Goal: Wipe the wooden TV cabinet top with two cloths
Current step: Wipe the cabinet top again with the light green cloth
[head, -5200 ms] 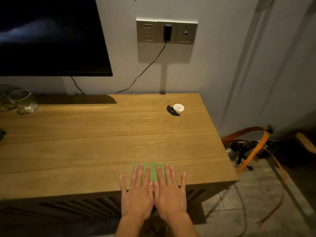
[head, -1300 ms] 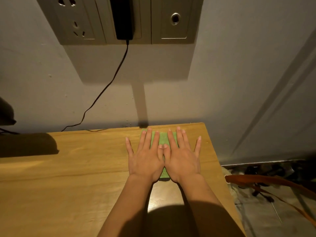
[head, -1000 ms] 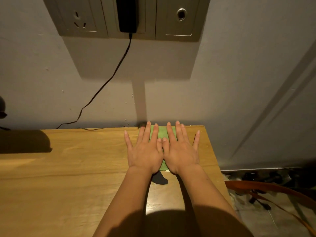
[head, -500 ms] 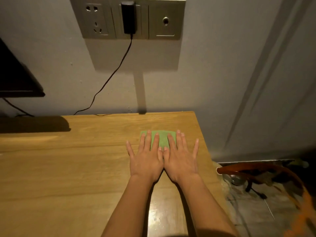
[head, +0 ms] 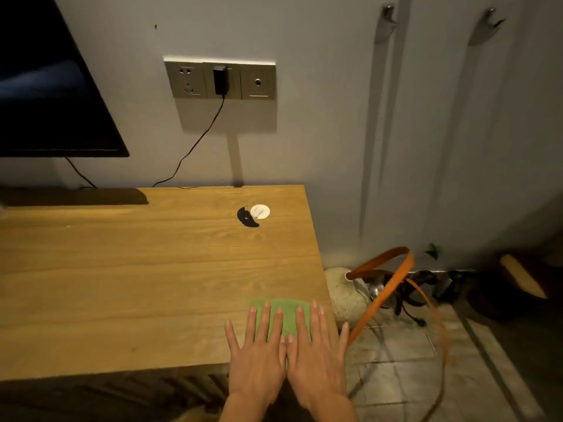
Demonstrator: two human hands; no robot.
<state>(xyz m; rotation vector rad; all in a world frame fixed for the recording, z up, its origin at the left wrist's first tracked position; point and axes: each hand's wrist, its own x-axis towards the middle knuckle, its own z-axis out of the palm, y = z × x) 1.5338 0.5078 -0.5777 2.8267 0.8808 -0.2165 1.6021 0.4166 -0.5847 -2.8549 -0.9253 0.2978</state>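
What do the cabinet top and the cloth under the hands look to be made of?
Cabinet top: wood or wood veneer, matte to satin, with visible grain and plank seams. Green cloth: soft woven or microfibre fabric, folded flat, matte; exact fibre unclear.

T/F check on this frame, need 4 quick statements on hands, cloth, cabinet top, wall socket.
1. Both hands, left hand and right hand, lie flat on the green cloth. True.
2. The cloth sits at the back edge by the wall. False: it is at the front right corner of the cabinet top.
3. A black plug is in the wall socket. True.
4. The white disc lies under the cloth. False: it lies apart, further back.
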